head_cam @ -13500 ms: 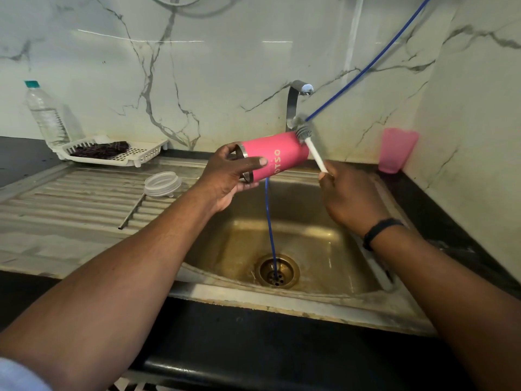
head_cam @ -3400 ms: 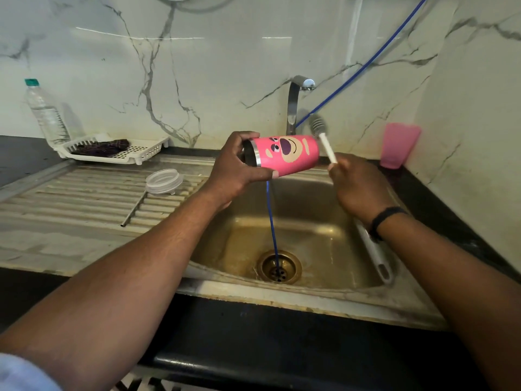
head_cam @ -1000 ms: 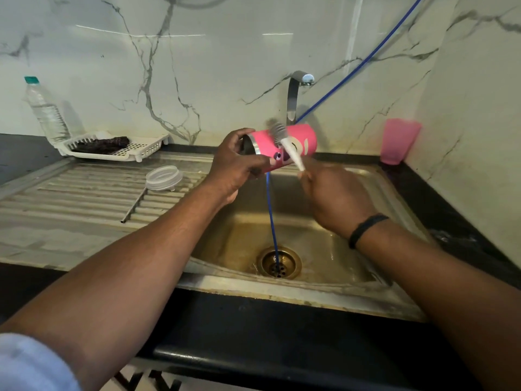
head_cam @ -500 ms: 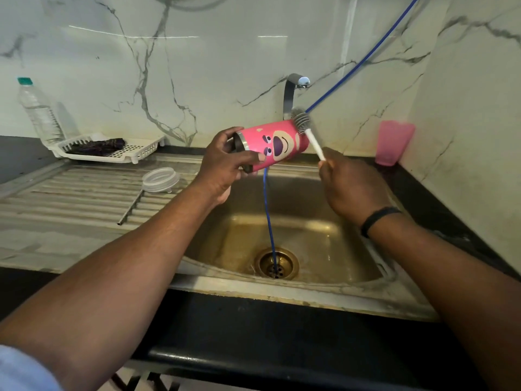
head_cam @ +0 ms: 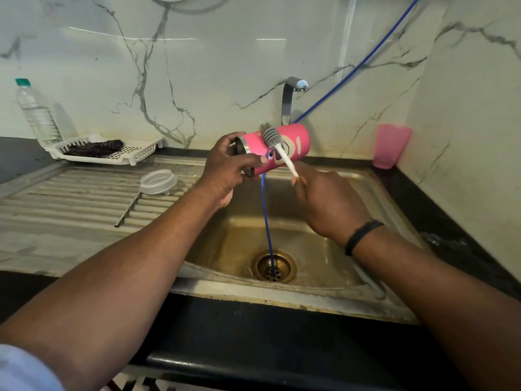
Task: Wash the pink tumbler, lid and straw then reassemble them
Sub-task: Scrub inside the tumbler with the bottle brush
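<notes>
Sideways over the sink (head_cam: 375, 190), the pink tumbler (head_cam: 293, 142) gets brushed.
Head view: left hand (head_cam: 225, 170) grips its steel rim end; right hand (head_cam: 324, 198) pinches the brush (head_cam: 273, 136) handle, bristles touching the tumbler; lid (head_cam: 158, 180) and straw (head_cam: 128, 210) lie on the drainboard (head_cam: 70, 198).

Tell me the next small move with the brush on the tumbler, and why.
Probably draw the brush along the pink tumbler toward its base. The right hand has the bristles near the rim end, where the left hand grips, so the base half looks unscrubbed in this pass.
</notes>
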